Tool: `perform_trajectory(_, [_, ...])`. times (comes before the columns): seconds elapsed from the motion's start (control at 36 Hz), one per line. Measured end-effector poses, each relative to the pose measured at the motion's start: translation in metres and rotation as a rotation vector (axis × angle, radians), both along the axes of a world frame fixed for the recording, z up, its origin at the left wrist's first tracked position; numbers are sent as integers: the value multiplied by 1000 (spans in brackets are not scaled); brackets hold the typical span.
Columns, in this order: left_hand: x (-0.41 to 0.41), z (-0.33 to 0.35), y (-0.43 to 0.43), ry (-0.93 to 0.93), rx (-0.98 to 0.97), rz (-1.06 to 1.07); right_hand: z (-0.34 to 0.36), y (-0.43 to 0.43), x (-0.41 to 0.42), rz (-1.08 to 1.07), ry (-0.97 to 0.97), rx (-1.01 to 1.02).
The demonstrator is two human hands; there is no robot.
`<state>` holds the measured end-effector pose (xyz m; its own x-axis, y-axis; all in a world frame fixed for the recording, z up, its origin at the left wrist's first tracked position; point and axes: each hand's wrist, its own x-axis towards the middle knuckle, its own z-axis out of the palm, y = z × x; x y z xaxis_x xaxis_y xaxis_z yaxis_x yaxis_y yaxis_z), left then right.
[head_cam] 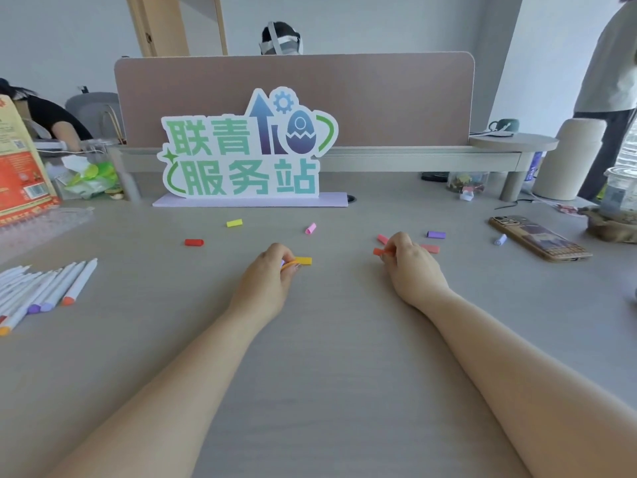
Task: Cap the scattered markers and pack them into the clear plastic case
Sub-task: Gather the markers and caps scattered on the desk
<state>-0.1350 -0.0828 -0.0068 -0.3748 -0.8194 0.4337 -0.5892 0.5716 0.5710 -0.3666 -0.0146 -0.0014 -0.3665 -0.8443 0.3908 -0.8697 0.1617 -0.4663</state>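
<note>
**Left grip** (272, 270): fingers curled and clamped on an amber cap (304, 260). The cap projects to the right from the fingertips, low over the bench (327, 339). A trace of purple shows inside the fingers, too small to identify.

**Right grip** (410, 260): fingers curled, pinching an orange cap (378, 251) that projects to the left. Both forearms extend over the bench toward its middle.

**Beside the right grip:** a salmon cap (382, 239) lies on its far side. A coral cap (431, 249) is partly hidden behind the knuckles.

**Loose on the bench, well apart:**
- pink cap (310, 228)
- yellow cap (234, 223)
- red cap (194, 242)
- purple cap (436, 234)
- lavender cap (500, 239), near a phone (539, 238) lying flat at the right

**Markers** (41, 291): a group of white-barrelled pens at the left edge of the bench, roughly parallel. Their orange and purple ends point toward the near side.

**Far left:** a translucent plastic item (44, 220) lies flat beside a red packet (20, 181). Whether it is the case cannot be told.

**Back centre:** a standing sign (248, 150) with green characters.
</note>
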Motion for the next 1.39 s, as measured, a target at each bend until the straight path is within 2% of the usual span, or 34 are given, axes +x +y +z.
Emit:
perform_trajectory(0.25, [-2,5,-11,-88,41,-3,0,-3,-5,39,-57,19])
perform_trajectory(0.5, [-18,5,-32,-213,19,77,10,3,-49,-94,-103,-108])
perform_trajectory(0.64, [-18,2,-37,-258,52,69,3,-3,-63,-150,-164,-101])
perform_trajectory(0.94, [-18,4,-32,-209,13,99,2,-5,-63,-224,-72,48])
perform_trajectory(1.25, [-15,1,-35,-93,37,55,2,-6,-54,-197,55,59])
perform_trajectory(1.39, [-15,1,-36,-103,55,34,6,-5,-48,-205,99,85])
